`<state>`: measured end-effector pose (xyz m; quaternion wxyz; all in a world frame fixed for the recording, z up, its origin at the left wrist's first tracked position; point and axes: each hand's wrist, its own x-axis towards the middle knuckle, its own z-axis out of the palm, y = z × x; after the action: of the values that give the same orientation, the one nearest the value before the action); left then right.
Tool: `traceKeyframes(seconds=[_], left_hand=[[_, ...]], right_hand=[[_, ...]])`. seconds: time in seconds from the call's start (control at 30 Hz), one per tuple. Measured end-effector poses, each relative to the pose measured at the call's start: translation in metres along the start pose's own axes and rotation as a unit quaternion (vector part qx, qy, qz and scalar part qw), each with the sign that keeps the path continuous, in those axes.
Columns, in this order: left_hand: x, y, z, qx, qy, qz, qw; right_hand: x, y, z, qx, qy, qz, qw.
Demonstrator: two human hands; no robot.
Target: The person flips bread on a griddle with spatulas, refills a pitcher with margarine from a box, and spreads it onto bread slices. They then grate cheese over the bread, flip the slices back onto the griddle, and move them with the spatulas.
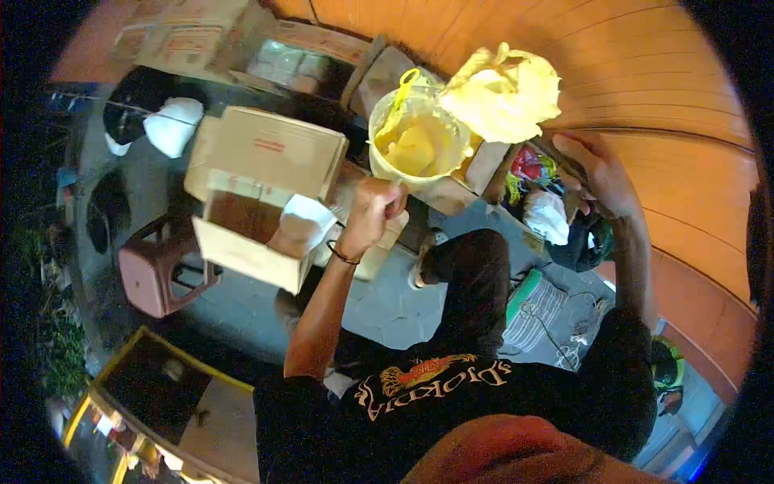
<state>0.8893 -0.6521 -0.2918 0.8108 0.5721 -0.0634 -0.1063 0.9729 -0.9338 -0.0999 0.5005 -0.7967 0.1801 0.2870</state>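
Observation:
A clear tub [377, 158] holds thick yellow paste [418, 152]. A yellow utensil with a looped handle [403, 93] leans inside it against the far left wall. My left hand [372, 211] is closed in a fist at the tub's near rim, its thumb side against the edge. Beyond the tub to the right is a pale yellow, ragged-edged mass [506, 95], overlapping the rim in this view. My right hand [595, 173] is below and right of that mass, apart from it, with thumb and fingers spread and curved near bright packets [532, 165].
An open cardboard box [250, 254] with a white container [308, 218] stands left of my left arm. Further left are a brown plastic stool [157, 274] and a white bag [173, 127]. An orange wall [645, 89] runs along the right. A striped bundle [544, 310] lies beside my leg.

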Motion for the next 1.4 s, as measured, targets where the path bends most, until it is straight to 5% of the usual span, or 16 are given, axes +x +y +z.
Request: traceKeyframes(seconds=[0.13, 0.2, 0.27, 0.33, 0.4, 0.67, 0.77, 1.2, 1.27, 1.3, 1.37, 1.4], left_hand=[[-0.011, 0.129, 0.058, 0.022, 0.040, -0.017, 0.999], [-0.023, 0.189, 0.083, 0.007, 0.063, 0.017, 0.998], [-0.047, 0.234, 0.098, 0.147, 0.090, 0.125, 0.977], [-0.069, 0.270, 0.117, 0.036, 0.119, 0.133, 0.983], [-0.090, 0.304, 0.122, 0.024, 0.158, 0.077, 0.984], [-0.195, 0.384, 0.078, 0.046, 0.265, 0.181, 0.946], [-0.245, 0.399, 0.033, 0.060, 0.301, 0.195, 0.931], [-0.503, 0.494, -0.093, 0.138, 0.569, 0.283, 0.759], [-0.538, 0.496, -0.106, 0.081, 0.597, 0.321, 0.730], [-0.555, 0.493, -0.115, 0.062, 0.605, 0.342, 0.716], [-0.592, 0.484, -0.132, 0.041, 0.621, 0.367, 0.692], [-0.611, 0.482, -0.141, 0.023, 0.622, 0.390, 0.679]], right_hand=[[-0.075, -0.098, -0.031, -0.058, -0.120, -0.036, 0.990], [-0.114, -0.155, -0.036, -0.099, -0.168, -0.066, 0.979], [-0.151, -0.200, -0.033, -0.260, -0.207, -0.142, 0.932], [-0.186, -0.243, -0.029, -0.297, -0.232, -0.170, 0.910], [-0.218, -0.284, -0.009, -0.424, -0.226, -0.259, 0.838], [-0.296, -0.350, 0.134, -0.615, -0.233, -0.408, 0.633], [-0.349, -0.374, 0.214, -0.673, -0.199, -0.515, 0.493], [-0.530, -0.436, 0.513, -0.493, -0.186, -0.815, 0.241], [-0.609, -0.448, 0.536, -0.696, -0.230, -0.627, 0.263], [-0.608, -0.444, 0.552, -0.691, -0.238, -0.636, 0.246], [-0.596, -0.435, 0.588, -0.373, -0.157, -0.901, 0.155], [-0.609, -0.434, 0.604, -0.361, -0.168, -0.907, 0.140]])
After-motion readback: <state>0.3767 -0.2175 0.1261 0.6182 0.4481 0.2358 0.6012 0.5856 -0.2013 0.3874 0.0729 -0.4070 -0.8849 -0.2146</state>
